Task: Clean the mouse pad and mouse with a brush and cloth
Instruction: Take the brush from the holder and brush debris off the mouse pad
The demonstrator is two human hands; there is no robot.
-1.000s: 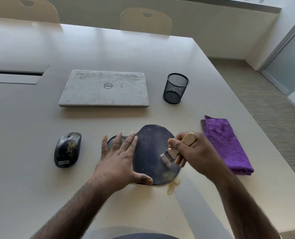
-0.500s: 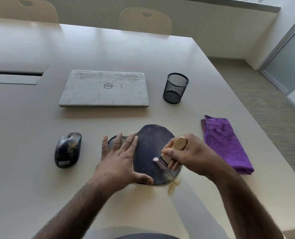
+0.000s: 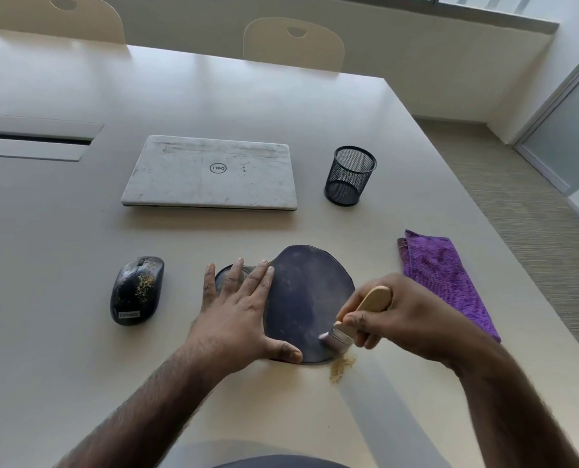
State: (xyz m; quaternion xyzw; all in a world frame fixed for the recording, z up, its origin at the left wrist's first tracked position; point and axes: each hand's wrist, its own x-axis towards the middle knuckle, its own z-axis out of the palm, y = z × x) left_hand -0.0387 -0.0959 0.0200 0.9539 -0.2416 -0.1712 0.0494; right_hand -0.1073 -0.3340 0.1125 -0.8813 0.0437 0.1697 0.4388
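A dark round mouse pad [image 3: 310, 292] lies on the white table in front of me. My left hand [image 3: 237, 315] rests flat on its left part, fingers spread, thumb at the near edge. My right hand [image 3: 406, 319] grips a wooden-handled brush [image 3: 352, 319], its bristles touching the pad's near right edge. A small pile of tan crumbs [image 3: 340, 366] lies on the table just off that edge. A black mouse [image 3: 136, 290] speckled with tan crumbs sits to the left. A folded purple cloth [image 3: 447, 282] lies to the right.
A shut white laptop [image 3: 210, 172] lies behind the pad, with a black mesh pen cup [image 3: 350, 175] to its right. The table's right edge [image 3: 504, 251] runs close past the cloth. Two chairs stand at the far side.
The brush swept left over the pad, then came back toward me and right to the pad's near right edge. My left hand stayed flat on the pad.
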